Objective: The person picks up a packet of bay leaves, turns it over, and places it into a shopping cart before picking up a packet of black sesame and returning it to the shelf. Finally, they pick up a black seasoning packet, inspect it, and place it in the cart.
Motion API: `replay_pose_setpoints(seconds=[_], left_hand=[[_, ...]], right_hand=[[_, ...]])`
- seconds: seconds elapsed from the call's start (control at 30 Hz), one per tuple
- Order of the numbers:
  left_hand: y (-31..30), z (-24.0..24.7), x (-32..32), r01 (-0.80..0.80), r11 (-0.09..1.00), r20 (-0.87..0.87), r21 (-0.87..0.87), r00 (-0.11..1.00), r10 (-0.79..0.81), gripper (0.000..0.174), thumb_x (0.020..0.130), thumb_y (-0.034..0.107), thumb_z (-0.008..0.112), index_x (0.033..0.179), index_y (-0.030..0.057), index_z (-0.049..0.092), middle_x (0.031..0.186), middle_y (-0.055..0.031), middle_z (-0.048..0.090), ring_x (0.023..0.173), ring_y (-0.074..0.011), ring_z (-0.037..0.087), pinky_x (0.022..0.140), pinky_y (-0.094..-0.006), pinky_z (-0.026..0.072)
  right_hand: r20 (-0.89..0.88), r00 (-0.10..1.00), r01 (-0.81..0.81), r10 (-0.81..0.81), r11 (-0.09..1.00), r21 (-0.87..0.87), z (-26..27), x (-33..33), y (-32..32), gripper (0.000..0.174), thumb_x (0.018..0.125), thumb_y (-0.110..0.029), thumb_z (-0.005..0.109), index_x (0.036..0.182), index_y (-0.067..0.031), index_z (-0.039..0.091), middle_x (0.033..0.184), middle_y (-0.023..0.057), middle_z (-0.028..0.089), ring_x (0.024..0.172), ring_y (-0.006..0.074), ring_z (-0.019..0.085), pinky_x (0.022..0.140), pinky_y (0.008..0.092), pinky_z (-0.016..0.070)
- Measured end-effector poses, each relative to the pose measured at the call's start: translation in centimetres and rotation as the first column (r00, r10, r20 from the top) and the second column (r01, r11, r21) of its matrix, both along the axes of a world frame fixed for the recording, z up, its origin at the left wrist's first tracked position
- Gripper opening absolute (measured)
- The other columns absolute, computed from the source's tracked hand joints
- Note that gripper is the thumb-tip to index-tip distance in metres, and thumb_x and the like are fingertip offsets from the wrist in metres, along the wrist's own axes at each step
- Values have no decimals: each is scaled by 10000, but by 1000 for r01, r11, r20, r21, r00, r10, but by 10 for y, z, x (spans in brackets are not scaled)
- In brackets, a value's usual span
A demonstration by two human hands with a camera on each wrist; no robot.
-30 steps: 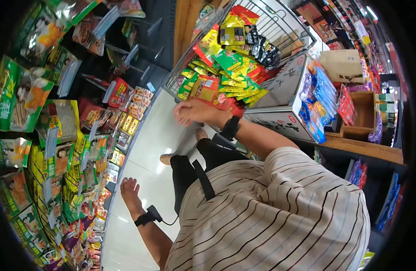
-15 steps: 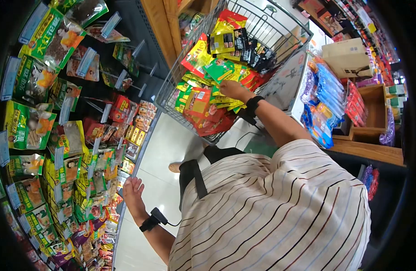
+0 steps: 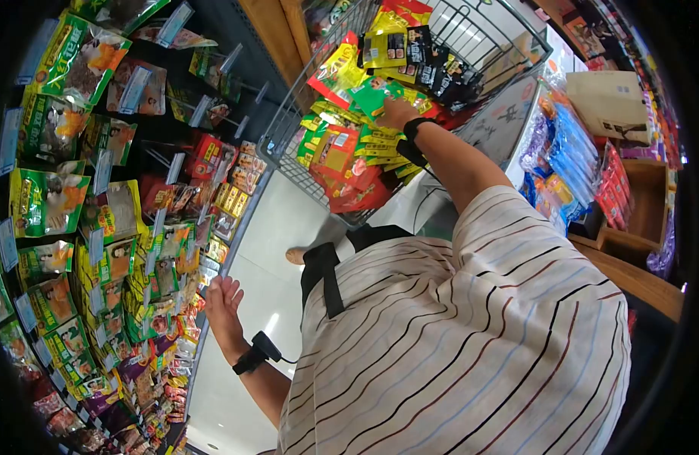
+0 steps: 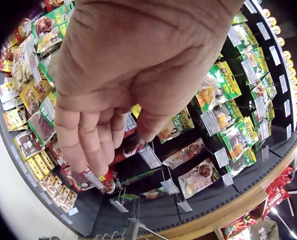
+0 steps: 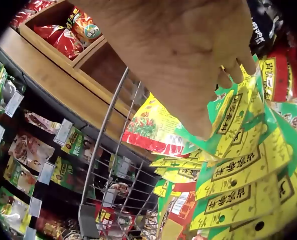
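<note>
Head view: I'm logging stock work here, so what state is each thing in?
wire cart, piled full.
yellow-green packets, loose, overlapping in the wire cart.
right hand, inside the wire cart, fingers on the yellow-green packets; grip unclear.
hanging packets, on shelf pegs behind price tags.
left hand, open, holding nothing, near the hanging packets.
</note>
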State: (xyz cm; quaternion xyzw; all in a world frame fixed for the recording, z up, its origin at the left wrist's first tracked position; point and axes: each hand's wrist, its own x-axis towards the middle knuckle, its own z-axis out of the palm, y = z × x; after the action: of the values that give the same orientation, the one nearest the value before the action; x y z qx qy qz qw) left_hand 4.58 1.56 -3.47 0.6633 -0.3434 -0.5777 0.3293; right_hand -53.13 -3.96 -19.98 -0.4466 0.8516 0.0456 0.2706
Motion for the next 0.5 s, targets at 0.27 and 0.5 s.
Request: replay_pose_setpoints(seconds=[0.27,0.5], left_hand=[[5,1,-10,-11,1000,30,25,1000,10,529,1007,408,536,1297,-34,519,1132,-139,645,1005,-215,660,846,-335,547],[3,-5,-10,10,1000,2,25,1000,-10,522,1002,411,540,1283,-29,529,1138,-143,647,1015,-225,657,857,-339,543]], right_hand=[[-134,990,50,-42,997,55,-10,16,-5,722,725,-538,795,1280,-122,595,1332,164,554,1203,366,579,942,585,490],[-87,996,6,-1,999,53,7,19,-5,567,765,-502,758,1155,-98,679,1244,171,637,1148,349,619,930,493,519]])
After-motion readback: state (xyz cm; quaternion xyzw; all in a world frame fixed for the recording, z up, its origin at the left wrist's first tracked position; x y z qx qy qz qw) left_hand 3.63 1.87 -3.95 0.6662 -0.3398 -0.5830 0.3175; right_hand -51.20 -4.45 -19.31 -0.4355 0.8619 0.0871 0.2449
